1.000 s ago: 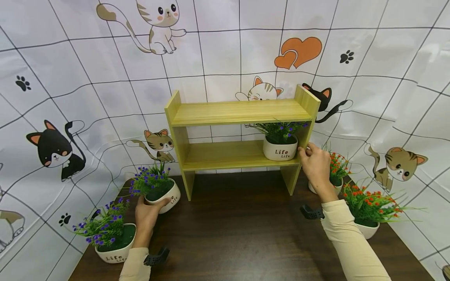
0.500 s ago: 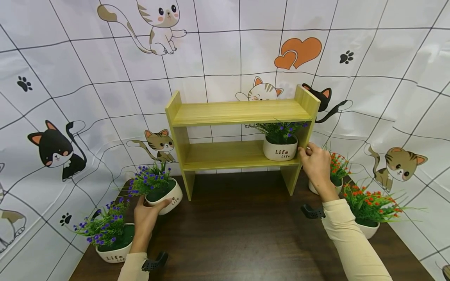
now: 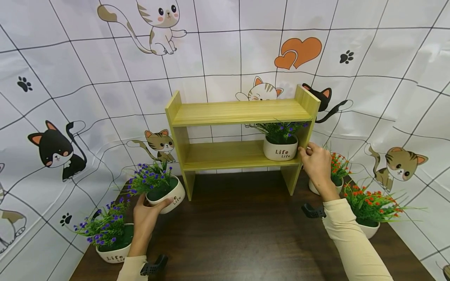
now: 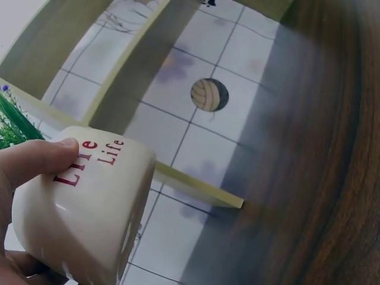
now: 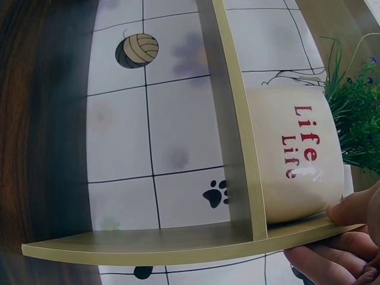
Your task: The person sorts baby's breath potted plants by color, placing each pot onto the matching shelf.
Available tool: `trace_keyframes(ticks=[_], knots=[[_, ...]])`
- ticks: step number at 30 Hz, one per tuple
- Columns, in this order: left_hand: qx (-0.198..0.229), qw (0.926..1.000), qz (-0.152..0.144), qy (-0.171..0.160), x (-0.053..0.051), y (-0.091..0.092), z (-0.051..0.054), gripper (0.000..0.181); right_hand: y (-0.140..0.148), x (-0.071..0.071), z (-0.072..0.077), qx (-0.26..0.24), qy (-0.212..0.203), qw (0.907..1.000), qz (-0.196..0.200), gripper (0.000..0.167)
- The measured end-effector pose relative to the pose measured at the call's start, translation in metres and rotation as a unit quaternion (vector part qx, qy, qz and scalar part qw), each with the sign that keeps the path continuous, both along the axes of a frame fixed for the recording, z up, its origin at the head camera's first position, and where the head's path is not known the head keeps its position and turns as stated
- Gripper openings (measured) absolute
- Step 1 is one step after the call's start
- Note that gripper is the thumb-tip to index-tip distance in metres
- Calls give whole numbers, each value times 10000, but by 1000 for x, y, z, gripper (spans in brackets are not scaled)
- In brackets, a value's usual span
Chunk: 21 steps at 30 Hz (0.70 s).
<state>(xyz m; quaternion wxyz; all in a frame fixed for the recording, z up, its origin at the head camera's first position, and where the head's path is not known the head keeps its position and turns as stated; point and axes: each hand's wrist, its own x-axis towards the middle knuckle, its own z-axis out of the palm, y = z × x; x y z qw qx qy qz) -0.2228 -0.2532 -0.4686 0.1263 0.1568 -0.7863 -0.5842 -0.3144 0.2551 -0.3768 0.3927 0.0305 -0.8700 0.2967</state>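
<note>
My left hand (image 3: 145, 216) holds a white flowerpot (image 3: 178, 195) of purple flowers, left of the wooden shelf (image 3: 242, 112). The thumb lies across the pot's front by the "Life" lettering (image 4: 80, 160), other fingers around its far side. The pot tilts, its base toward the shelf. My right hand (image 3: 317, 166) pinches the front edge of the shelf's right side panel (image 5: 160, 254), thumb inside and fingers outside. Beside that thumb, a second white pot (image 3: 280, 151) of purple flowers stands upright at the right end of the middle board (image 3: 225, 153).
A third purple-flowered pot (image 3: 114, 253) stands on the dark wooden table (image 3: 242, 234) at left. Two pots of orange-red flowers, a rear one (image 3: 339, 187) and a nearer one (image 3: 369, 230), stand right, partly behind my right arm. A cat-printed wall covering (image 3: 218, 50) hangs behind.
The pot in my left hand has shifted slightly right toward the shelf and tilted a bit more. My right hand stays on the side panel, and the shelf has not moved.
</note>
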Motion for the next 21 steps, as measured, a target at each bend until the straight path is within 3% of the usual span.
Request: trace_keyframes(ticks=[8,21], knots=[[-256,9996,-3,145,4,6,10,93,0,-1,0,34,9,10000,-22,16],[-393,9986,-178,296,9,15,28,78,2,-3,-4,91,78,9999,-8,17]])
